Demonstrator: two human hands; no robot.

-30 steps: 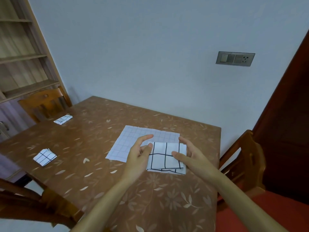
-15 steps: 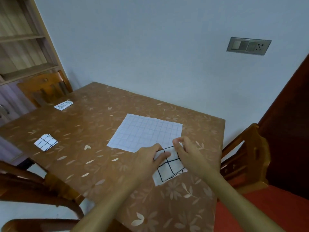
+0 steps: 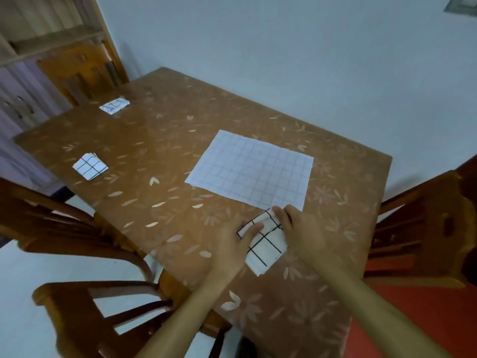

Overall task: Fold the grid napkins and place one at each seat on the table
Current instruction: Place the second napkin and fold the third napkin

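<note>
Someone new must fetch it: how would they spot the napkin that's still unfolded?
Start at the brown floral table. On its right half lies the unfolded napkin, flat. It alone is a large open sheet with a faint grid; the folded napkins are small squares with bold black lines.
</note>
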